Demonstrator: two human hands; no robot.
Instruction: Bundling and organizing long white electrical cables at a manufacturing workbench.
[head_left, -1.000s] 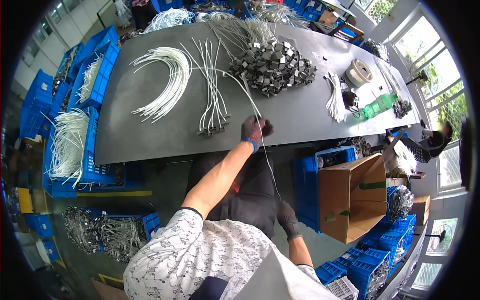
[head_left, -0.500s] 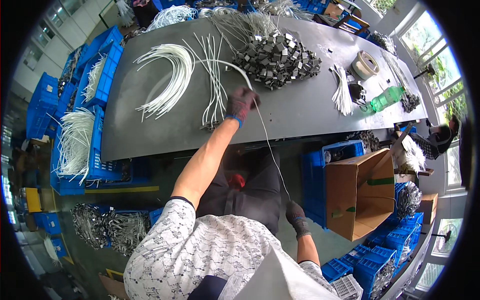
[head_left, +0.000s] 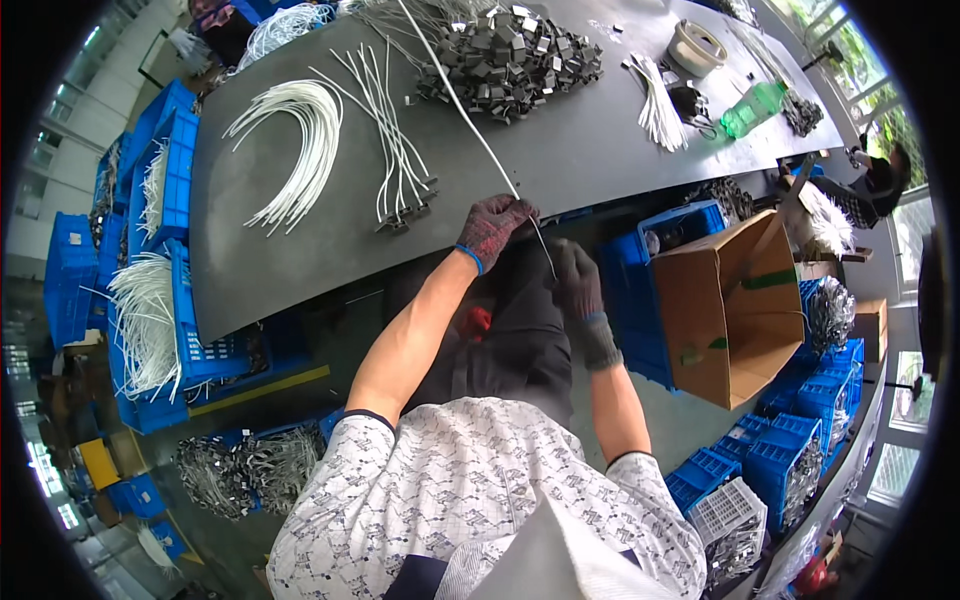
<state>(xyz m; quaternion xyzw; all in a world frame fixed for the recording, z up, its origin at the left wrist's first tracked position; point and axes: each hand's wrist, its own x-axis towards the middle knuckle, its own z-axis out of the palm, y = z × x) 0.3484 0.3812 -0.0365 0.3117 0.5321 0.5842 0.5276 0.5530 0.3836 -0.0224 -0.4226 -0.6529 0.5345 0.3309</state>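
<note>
Both my hands wear dark knitted gloves. My left hand (head_left: 497, 226), at the table's near edge, is closed round a long white tube (head_left: 462, 108) that runs up across the table past the far edge. A thin wire (head_left: 542, 240) comes out below it and leads to my right hand (head_left: 580, 285), which is closed on the wire's lower end, above my lap. To the left on the table lie a few white tubes with dark clips (head_left: 404, 213) at their near ends. A curved bundle of white tubes (head_left: 315, 150) lies farther left. Beyond my left hand is a heap of dark clips (head_left: 510, 62).
The grey table (head_left: 270, 270) spans the front. On its right are a green bottle (head_left: 752, 110), a tape roll (head_left: 697, 48) and another white bundle (head_left: 655, 105). Blue crates (head_left: 178, 190) stand left; a cardboard box (head_left: 700, 320) is close on the right.
My right hand has come up from beside my hip towards my left hand. The left has moved back to the table's near edge, and the white tube now stretches straight.
</note>
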